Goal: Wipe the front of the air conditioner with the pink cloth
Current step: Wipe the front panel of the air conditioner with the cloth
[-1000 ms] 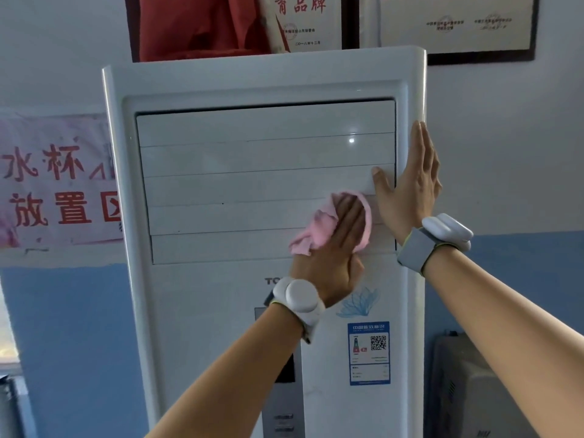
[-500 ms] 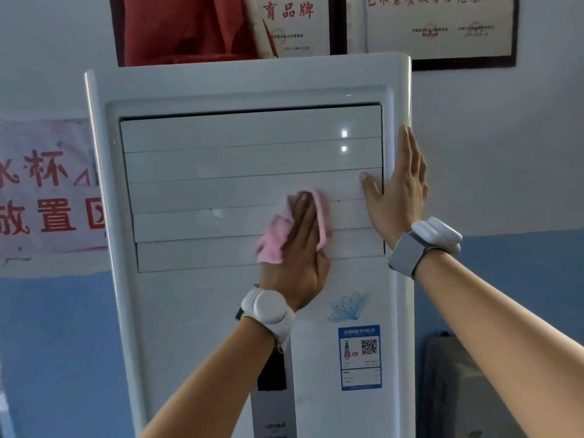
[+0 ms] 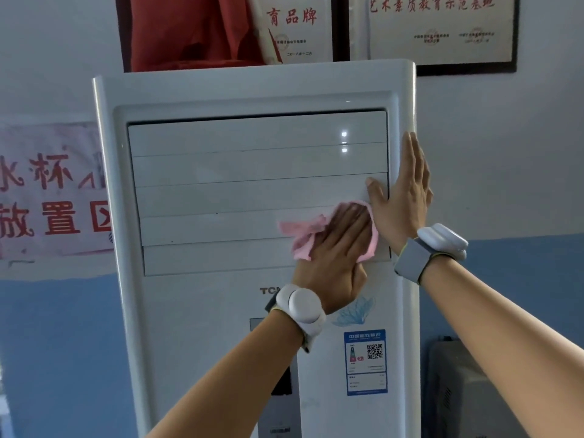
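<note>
Blue-and-white wall behind, framed certificates above unit. Air conditioner upright; pink cloth on lower louvres, right end, just beside right hand. Left hand flat on cloth, fingers extended, pressing, not clutching. Right hand spread flat on right frame, holding nothing (bracing, apparently). Change: cloth back at right after brief excursion toward centre. Assessment: side-to-side stroke under way; upper louvres and lower panel likely outstanding.

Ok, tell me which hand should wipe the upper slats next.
Left. The left hand presses the pink cloth flat on the air conditioner, just below the upper slats. The right hand lies flat on its right edge, without cloth.
</note>
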{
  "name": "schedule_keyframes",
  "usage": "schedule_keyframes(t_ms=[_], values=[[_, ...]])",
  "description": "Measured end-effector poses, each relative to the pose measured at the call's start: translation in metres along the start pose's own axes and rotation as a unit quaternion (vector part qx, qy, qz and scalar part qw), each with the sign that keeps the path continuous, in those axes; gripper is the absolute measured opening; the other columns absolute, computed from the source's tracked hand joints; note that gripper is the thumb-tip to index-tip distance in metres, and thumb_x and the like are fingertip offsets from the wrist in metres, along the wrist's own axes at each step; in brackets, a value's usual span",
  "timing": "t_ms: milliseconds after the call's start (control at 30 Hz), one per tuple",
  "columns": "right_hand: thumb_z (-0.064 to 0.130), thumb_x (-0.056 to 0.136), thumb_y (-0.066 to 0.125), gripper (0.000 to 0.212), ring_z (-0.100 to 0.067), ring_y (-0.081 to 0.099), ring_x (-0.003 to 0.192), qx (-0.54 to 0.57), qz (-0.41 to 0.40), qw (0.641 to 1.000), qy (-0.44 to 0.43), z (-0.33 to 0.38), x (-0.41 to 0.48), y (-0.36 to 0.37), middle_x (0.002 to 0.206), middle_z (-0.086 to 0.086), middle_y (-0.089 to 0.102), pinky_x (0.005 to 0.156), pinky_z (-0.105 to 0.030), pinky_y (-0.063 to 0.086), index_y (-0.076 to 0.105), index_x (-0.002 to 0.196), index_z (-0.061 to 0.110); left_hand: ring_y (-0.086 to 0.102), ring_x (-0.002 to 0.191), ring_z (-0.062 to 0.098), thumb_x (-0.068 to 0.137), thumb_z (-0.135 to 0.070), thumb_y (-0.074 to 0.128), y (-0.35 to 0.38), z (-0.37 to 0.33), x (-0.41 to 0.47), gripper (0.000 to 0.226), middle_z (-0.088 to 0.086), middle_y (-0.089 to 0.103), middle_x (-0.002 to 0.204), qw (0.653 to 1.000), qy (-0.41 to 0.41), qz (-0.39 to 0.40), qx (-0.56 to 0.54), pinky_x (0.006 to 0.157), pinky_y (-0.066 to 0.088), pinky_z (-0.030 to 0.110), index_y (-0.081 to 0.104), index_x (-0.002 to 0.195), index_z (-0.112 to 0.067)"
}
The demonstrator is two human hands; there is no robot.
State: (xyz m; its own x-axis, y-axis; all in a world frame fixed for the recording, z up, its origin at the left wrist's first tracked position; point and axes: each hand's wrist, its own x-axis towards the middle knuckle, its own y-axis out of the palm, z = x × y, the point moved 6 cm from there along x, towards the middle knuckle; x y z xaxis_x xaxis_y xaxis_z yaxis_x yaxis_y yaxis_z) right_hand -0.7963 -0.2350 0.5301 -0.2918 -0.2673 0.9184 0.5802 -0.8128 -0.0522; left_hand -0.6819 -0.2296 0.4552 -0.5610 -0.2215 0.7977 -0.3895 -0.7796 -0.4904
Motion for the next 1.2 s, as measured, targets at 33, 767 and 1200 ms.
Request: schedule_keyframes(t_ms=[33,767,1200], values=[[0.021,0.087,0.055,0.075,-0.022,0.011,0.145,-0.002,0.001,1.000,0.000,-0.001,0.000,0.000,0.158,-0.002,0.012,0.112,-0.046,0.018,0.010,0.147,0.017,0.019,0.144,0.031,0.080,-0.013,0.049,-0.002,0.005,-0.002,0.064,0.018,0.034,0.151,1.000,-0.011,-0.001,-0.010,0.118,0.024,0.047,0.037,0.141,0.000],[0.023,0.088,0.054,0.075,-0.022,0.010,0.145,-0.007,0.000,1.000,-0.004,-0.005,-0.001,0.001,0.158,-0.002,0.011,0.114,-0.045,0.015,0.009,0.147,0.016,0.043,0.124,0.046,0.080,-0.015,0.044,-0.027,0.087,-0.055,0.050,0.030,0.047,0.128,0.980,-0.198,-0.012,-0.018,0.106,0.037,0.059,0.048,0.125,0.005],[0.021,0.086,0.056,0.077,-0.022,0.011,0.145,-0.002,-0.004,1.000,-0.007,-0.008,0.000,0.002,0.158,-0.002,0.012,0.113,-0.046,0.016,0.009,0.147,0.016,0.020,0.144,0.035,0.081,-0.017,0.035,-0.043,0.097,-0.089,0.064,0.022,0.027,0.152,0.987,-0.148,-0.029,0.049,0.120,0.018,0.046,0.033,0.141,0.006]])
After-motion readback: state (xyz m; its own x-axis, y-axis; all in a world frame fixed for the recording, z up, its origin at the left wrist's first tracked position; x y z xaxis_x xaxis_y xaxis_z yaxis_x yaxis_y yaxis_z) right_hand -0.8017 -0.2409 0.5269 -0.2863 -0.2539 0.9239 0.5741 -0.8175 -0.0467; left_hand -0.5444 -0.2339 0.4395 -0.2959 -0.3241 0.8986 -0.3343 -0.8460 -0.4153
